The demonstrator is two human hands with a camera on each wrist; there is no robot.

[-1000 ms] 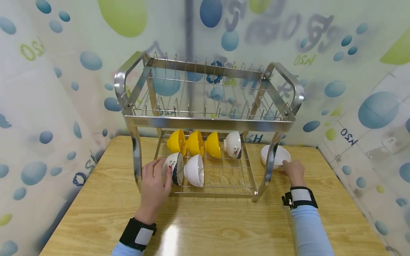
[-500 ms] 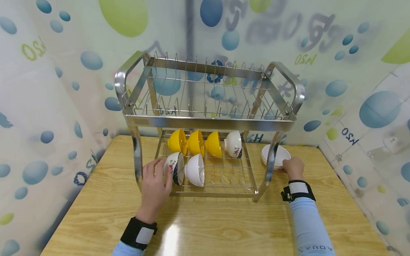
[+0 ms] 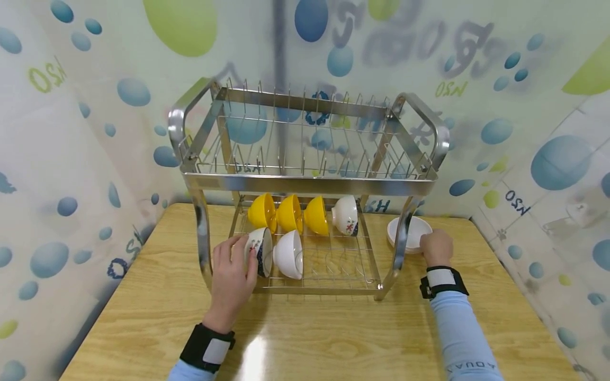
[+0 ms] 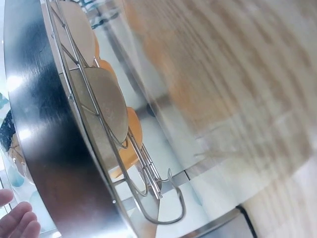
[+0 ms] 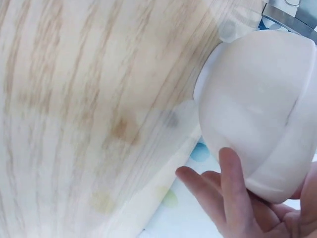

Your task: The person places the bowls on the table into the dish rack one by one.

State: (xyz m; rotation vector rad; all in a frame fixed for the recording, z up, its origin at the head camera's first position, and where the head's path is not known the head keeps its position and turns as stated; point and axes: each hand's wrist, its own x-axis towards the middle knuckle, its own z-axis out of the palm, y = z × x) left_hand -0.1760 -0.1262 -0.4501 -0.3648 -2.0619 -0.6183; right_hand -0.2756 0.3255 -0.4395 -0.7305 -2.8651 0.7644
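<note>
My left hand [image 3: 232, 275] is at the lower-left front of the metal rack, beside a white bowl with a floral and dark-blue pattern [image 3: 258, 250]. Its thumb overlaps the bowl in the head view, and the fingers look relaxed. In the left wrist view, some fingertips [image 4: 20, 220] show apart from the patterned bowl. To the right of the rack, my right hand [image 3: 436, 248] pinches the near-right rim of a white bowl [image 3: 413, 231], which sits nested in another. The right wrist view shows fingers [image 5: 233, 181] against the bowl's outer side, other fingers behind it.
The two-tier steel rack [image 3: 310, 184] stands on a wooden table [image 3: 343, 338]. Its lower tier holds yellow bowls [image 3: 288, 213], another patterned bowl [image 3: 346, 216] and a plain white bowl [image 3: 288, 254], all on their sides. A patterned curtain [image 3: 371, 58] hangs behind.
My right hand has shifted slightly and its wrist has turned at the white bowl's rim. My left hand stays by the patterned bowl.
</note>
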